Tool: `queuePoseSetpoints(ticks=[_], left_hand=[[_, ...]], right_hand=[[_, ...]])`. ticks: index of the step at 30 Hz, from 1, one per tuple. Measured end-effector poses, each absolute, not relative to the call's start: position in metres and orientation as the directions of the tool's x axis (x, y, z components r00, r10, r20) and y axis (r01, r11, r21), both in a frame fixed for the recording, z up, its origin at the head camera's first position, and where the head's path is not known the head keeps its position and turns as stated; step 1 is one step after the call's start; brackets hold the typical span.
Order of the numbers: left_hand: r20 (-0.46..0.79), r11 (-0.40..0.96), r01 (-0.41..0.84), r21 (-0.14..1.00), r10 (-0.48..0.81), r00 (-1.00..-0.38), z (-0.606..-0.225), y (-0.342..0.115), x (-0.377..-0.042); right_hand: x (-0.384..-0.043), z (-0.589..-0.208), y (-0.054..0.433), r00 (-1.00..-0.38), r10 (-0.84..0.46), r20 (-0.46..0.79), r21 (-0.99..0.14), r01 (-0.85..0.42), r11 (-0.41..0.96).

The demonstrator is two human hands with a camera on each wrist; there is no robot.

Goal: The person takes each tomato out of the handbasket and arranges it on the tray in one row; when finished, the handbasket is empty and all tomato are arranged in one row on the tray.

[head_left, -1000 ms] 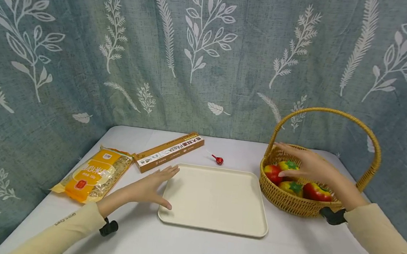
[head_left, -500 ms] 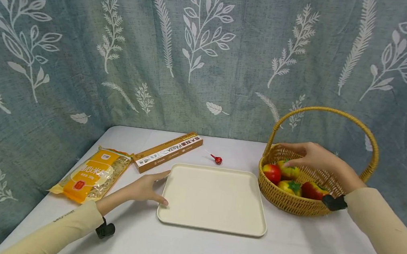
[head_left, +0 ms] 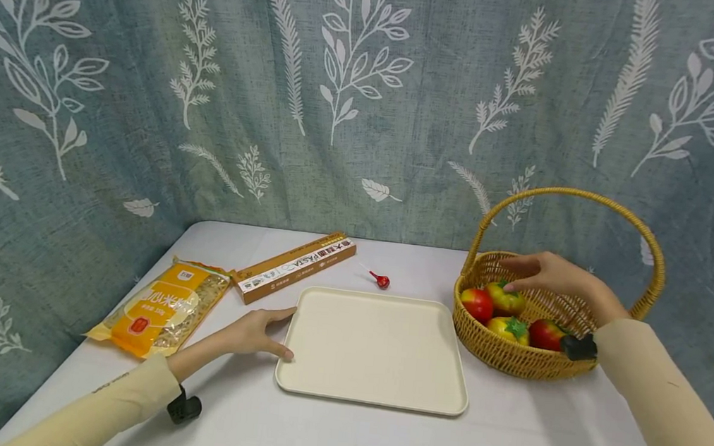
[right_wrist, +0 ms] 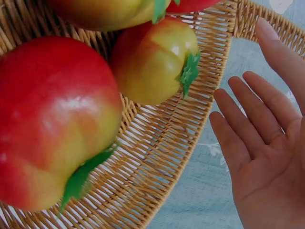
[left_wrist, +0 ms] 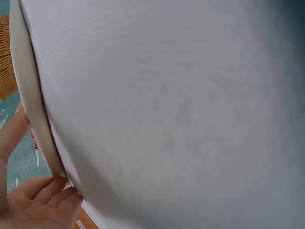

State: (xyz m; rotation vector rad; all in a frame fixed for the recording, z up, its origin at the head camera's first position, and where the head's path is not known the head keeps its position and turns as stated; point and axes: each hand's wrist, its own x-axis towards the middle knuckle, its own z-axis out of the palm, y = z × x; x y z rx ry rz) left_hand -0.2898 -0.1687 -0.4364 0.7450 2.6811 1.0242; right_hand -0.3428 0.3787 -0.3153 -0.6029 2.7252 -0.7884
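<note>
In the head view my left hand (head_left: pixel 252 333) grips the left edge of a cream tray (head_left: pixel 377 352), thumb over the rim. The left wrist view shows the fingertips (left_wrist: pixel 59 183) curled against the tray edge (left_wrist: pixel 31 86). My right hand (head_left: pixel 550 277) reaches over a wicker basket (head_left: pixel 510 362), under its arched handle. Several red-and-yellow tomatoes with green leafy tops lie in it. The thumb is close to the rear tomato (head_left: pixel 503 303). In the right wrist view the right hand (right_wrist: pixel 271 167) has spread fingers, apart from the nearest tomato (right_wrist: pixel 155 62).
Left of the tray lie an orange food packet (head_left: pixel 165 305) and a long pasta box (head_left: pixel 295 269). A red lollipop (head_left: pixel 382 280) sits behind the tray. A patterned curtain (head_left: pixel 367 110) encloses the white table (head_left: pixel 313 435) at the back and sides.
My left hand has come down onto the tray's left edge and taken hold of it. My right hand has drawn its fingers in slightly over the basket. The view shifted slightly.
</note>
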Motion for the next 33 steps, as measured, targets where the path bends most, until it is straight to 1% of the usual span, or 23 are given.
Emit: queuePoseSetpoints(ticks=[9,13,18,22,33], left_hand=[[0.017,0.635,0.402,0.659,0.523,-0.852,-0.438,-0.17,-0.29],[0.017,0.634,0.403,0.66,0.523,-0.852,-0.436,-0.17,-0.289],[0.001,0.633,0.381,0.675,0.515,-0.857,-0.434,-0.169,-0.288],[-0.004,0.635,0.376,0.675,0.513,-0.859,-0.434,-0.169,-0.288],[-0.01,0.644,0.376,0.667,0.512,-0.859,-0.434,-0.169,-0.29]], right_hand=[[-0.348,-0.321,0.384,-0.897,-0.405,-0.176,-0.6,-0.228,0.767],[-0.349,-0.323,0.386,-0.9,-0.385,-0.201,-0.598,-0.199,0.776],[-0.352,-0.326,0.387,-0.899,-0.357,-0.254,-0.539,-0.175,0.824],[-0.355,-0.329,0.388,-0.895,-0.353,-0.273,-0.482,-0.191,0.855],[-0.362,-0.333,0.387,-0.871,-0.367,-0.327,-0.432,-0.207,0.878]])
